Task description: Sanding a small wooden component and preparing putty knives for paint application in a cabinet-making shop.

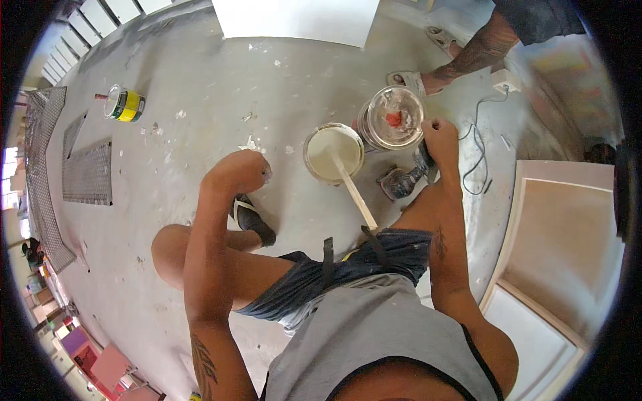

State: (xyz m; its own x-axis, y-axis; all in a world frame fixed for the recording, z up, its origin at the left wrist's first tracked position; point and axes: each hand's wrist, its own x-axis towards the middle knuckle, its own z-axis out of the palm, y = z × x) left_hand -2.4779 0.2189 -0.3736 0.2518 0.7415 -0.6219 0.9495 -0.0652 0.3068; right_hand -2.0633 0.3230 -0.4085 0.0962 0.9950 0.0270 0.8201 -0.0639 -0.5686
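Note:
My left hand (239,172) is closed in mid-air beyond my left knee. A small greyish spot shows at its fingers, but I cannot make out what it is. My right hand (442,142) has its fingers curled beside the rim of a clear-walled bucket (376,138); whether it touches the rim is unclear. Inside that bucket lies something red (394,119). Just left of it stands an open can of off-white paint (326,144), a pale wooden stick (358,198) leaning out toward me. A dark object like a power tool (398,182) lies below the bucket.
A yellow-and-black can (127,105) stands far left, near dark perforated panels (90,175). A white board (294,20) is at the top. Another person's leg (478,59) is at upper right. A grey cable (476,144) runs along the floor beside framed panels (555,247).

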